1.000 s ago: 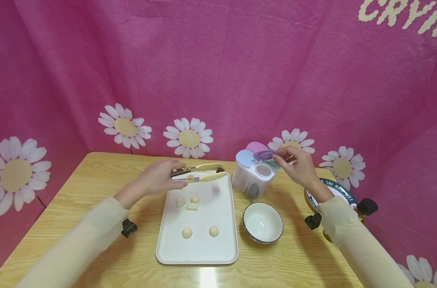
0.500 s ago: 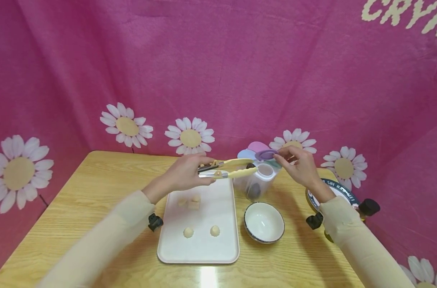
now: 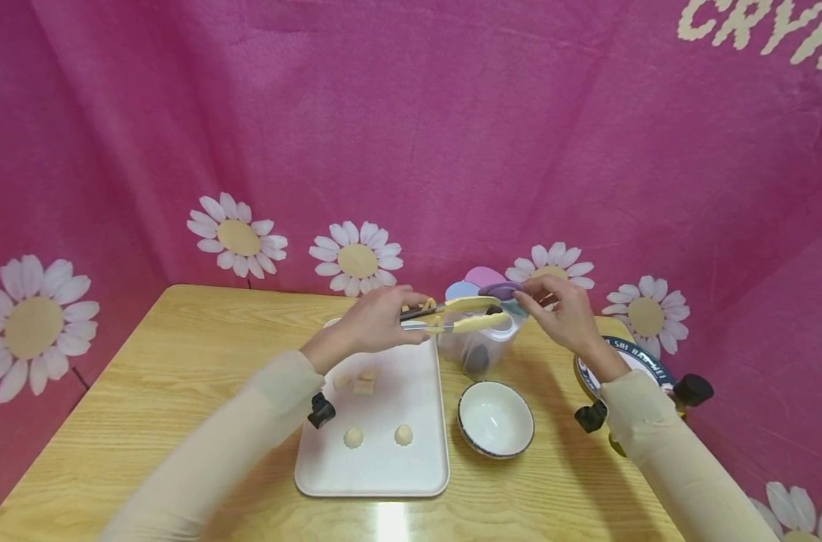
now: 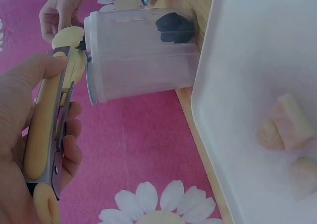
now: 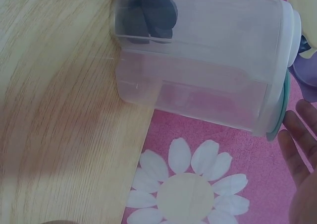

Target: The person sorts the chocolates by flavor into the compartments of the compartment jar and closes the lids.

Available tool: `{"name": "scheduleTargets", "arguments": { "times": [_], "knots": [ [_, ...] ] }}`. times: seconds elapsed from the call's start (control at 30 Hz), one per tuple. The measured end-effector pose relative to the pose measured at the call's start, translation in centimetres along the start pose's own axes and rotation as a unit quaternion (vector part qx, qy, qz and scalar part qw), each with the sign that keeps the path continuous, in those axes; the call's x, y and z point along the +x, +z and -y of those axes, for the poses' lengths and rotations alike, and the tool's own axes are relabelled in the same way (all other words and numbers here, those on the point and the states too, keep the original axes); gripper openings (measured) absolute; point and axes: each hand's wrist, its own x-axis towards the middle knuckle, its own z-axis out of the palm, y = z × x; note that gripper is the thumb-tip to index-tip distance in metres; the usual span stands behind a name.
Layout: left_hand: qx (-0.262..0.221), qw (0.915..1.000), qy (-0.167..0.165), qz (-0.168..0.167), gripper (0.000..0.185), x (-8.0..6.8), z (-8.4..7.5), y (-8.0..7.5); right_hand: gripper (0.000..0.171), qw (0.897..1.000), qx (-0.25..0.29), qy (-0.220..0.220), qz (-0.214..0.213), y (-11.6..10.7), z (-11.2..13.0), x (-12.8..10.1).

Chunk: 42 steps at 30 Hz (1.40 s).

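My left hand (image 3: 377, 325) squeezed the stiff yellow-tipped metal tongs (image 3: 460, 315) over the clear plastic canister (image 3: 482, 342); my right hand (image 3: 560, 310) pinched its light purple lid flap (image 3: 500, 290), best held by its edge.

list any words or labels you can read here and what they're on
"CRYI", cream letters on the pink backdrop, cut off by the picture's right edge.
"SHI", white letters on the dark rim of the plate behind the right wrist; the letters around it are partly hidden and too small to read for certain.
Container, tongs, bowl and tray: no text visible.
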Motion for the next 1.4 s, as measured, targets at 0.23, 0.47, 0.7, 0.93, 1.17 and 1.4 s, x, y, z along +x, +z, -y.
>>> {"name": "scheduleTargets", "arguments": {
  "times": [0.23,0.47,0.7,0.93,1.17,1.4],
  "knots": [
    [-0.005,0.9999,0.001,0.010,0.053,0.4,-0.3,0.0,0.012,1.000,-0.005,-0.002,-0.002,-0.1,0.0,0.0],
    [0.002,0.9999,0.008,0.010,0.054,0.5,-0.4,-0.1,0.011,1.000,-0.009,-0.006,-0.002,-0.1,0.0,0.1],
    [-0.003,0.9999,-0.002,0.011,0.056,-0.3,-0.1,-0.6,0.012,1.000,-0.006,0.000,-0.002,-0.1,0.1,0.0],
    [-0.006,0.9994,-0.032,-0.013,0.058,-3.7,1.5,-1.7,0.013,1.000,-0.005,-0.001,-0.005,-0.1,0.1,0.0],
    [0.009,0.9954,-0.079,-0.054,0.061,-7.7,5.3,-2.4,0.013,1.000,-0.008,0.004,0.000,-0.2,0.0,0.0],
    [0.041,0.9848,-0.146,-0.085,0.063,-11.1,8.5,-2.7,0.013,1.000,-0.007,0.002,0.005,-0.1,-0.1,-0.1]
  ]
}}
